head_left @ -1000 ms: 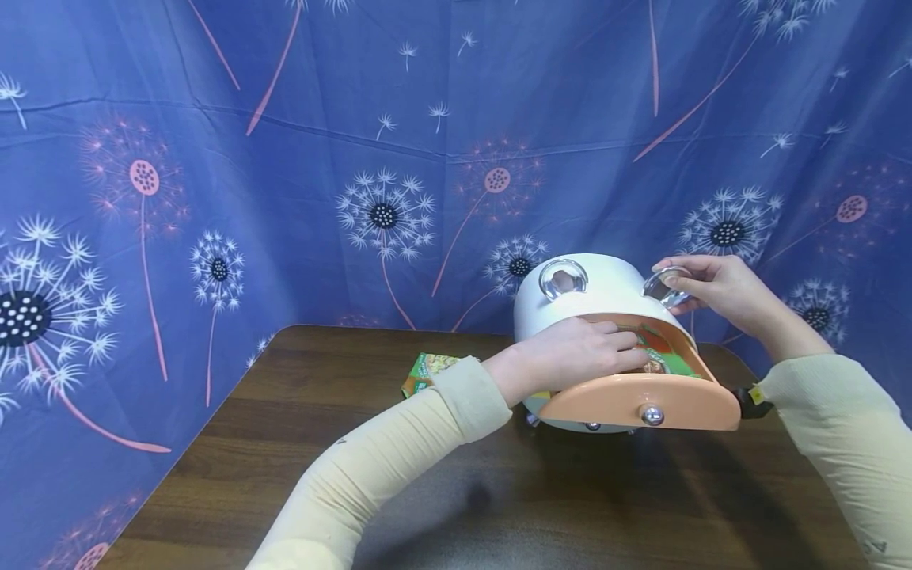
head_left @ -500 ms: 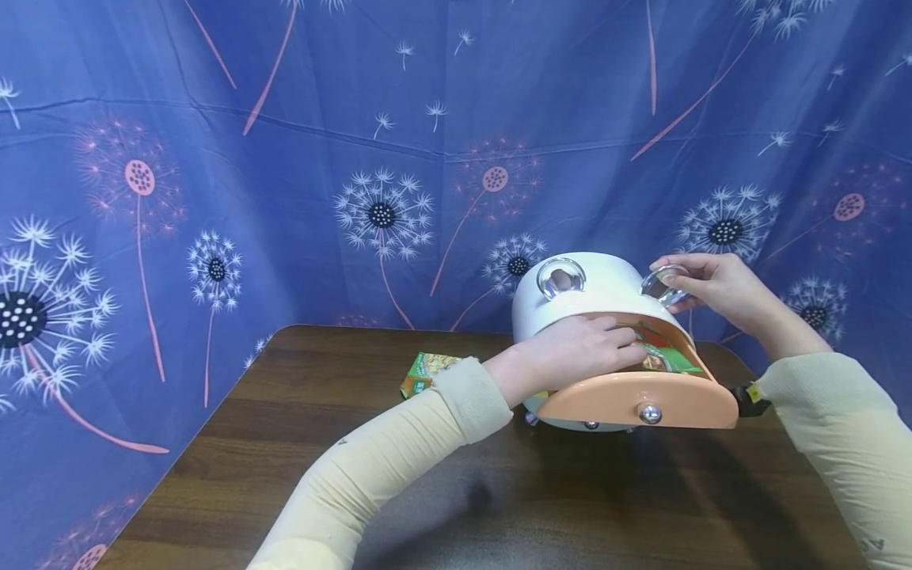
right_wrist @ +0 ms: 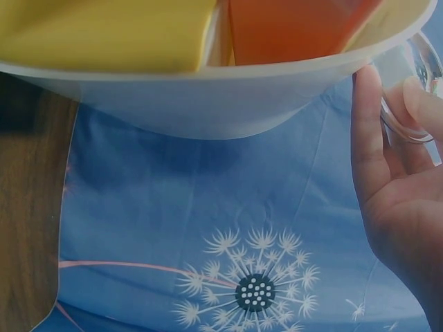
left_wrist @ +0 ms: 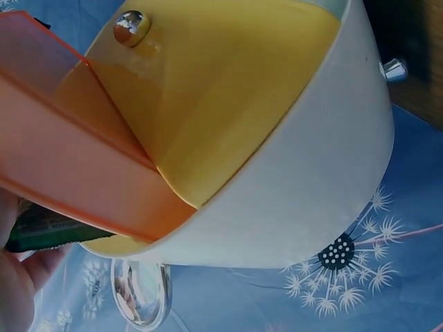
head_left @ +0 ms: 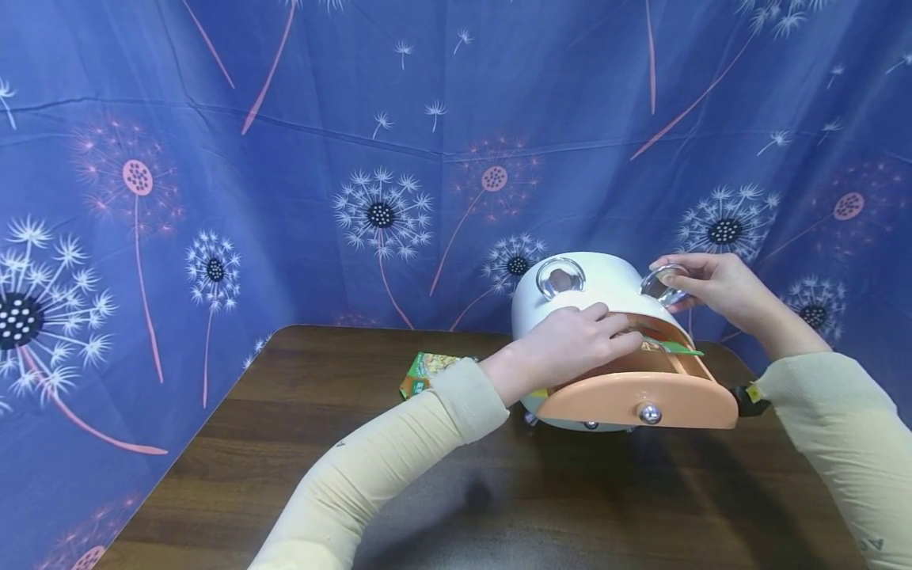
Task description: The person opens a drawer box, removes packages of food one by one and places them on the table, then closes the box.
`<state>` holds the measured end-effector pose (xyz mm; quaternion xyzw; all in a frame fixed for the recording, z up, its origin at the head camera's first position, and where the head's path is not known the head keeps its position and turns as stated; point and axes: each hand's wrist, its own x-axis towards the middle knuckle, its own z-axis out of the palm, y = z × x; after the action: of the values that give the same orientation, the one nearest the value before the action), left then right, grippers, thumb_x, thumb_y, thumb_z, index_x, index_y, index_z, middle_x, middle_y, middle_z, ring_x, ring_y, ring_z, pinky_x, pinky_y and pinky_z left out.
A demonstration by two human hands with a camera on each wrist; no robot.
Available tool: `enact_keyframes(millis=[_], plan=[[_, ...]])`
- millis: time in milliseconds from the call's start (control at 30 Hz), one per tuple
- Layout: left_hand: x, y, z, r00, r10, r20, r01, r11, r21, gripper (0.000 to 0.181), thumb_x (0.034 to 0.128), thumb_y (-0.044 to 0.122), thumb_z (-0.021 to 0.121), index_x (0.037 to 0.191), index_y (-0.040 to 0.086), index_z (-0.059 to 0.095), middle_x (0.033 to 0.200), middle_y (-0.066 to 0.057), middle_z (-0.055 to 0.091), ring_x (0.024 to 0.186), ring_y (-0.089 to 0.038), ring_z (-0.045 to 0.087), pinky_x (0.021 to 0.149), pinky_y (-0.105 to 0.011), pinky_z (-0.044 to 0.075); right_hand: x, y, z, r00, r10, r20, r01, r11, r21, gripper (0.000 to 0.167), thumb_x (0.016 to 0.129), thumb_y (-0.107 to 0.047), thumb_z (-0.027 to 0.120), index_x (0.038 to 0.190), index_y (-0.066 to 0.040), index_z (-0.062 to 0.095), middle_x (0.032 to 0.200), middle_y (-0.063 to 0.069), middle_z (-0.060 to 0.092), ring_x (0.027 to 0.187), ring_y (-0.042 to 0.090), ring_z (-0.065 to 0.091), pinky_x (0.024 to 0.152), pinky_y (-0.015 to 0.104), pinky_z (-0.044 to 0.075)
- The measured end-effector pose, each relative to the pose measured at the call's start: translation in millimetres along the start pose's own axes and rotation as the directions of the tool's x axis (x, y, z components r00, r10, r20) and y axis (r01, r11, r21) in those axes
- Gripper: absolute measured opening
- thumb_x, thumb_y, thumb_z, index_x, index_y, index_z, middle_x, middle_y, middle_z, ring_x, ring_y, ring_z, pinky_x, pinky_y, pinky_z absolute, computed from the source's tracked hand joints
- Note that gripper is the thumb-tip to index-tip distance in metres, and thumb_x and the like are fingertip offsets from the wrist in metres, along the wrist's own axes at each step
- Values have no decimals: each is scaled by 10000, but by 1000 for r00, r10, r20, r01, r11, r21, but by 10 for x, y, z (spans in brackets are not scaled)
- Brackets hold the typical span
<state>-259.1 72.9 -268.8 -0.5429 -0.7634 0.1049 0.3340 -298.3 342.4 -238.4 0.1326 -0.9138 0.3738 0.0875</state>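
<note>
A white rounded storage box (head_left: 613, 277) with two silver ring ears stands on the table, its orange drawer (head_left: 641, 400) pulled out. My left hand (head_left: 570, 344) is over the drawer, with fingers curled on a green food packet (head_left: 673, 347) at the opening. Part of that packet is hidden by the hand; its dark green edge (left_wrist: 52, 228) shows beside my fingers in the left wrist view. With my right hand (head_left: 720, 289) I hold the right ring ear (head_left: 663, 285) between thumb and fingers.
Another green and orange packet (head_left: 427, 370) lies on the wooden table (head_left: 321, 388), left of the box and behind my left sleeve. Below the orange drawer is a yellow drawer (left_wrist: 228, 83) with a silver knob. A blue dandelion-print cloth (head_left: 321, 261) hangs behind the table.
My left hand has risen slightly, and the green packet has come up with it from lying in the drawer, now seen nearly edge-on. The right hand stays on the ring ear.
</note>
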Motion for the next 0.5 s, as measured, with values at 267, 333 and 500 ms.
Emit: enact_keyframes(millis=[267,333,500], plan=[[-19,-43,-3,991,-14,-135,25,996,86,310,978,99,333,1159,224,550,1067,41,591,910,-135,566,648,-224,508,9,3,-12,1000,2,6,-2,1000,6,454,938,-330,553,1306,-65,523,912,-236,634,840,121,674,684,268,556],[-22,-46,-13,990,-17,-142,30,996,86,311,974,90,323,1149,221,545,1061,39,591,907,-134,568,643,-222,508,15,11,-10,1000,1,6,-1,1000,6,454,938,-329,554,1304,-63,524,908,-234,637,829,109,673,684,274,557],[-38,-48,-37,984,-21,-175,34,997,73,316,965,78,326,1129,213,560,1045,32,600,896,-138,572,623,-213,499,16,29,0,1000,0,4,0,1000,6,458,934,-336,558,1295,-55,529,901,-226,643,803,62,662,683,280,557]])
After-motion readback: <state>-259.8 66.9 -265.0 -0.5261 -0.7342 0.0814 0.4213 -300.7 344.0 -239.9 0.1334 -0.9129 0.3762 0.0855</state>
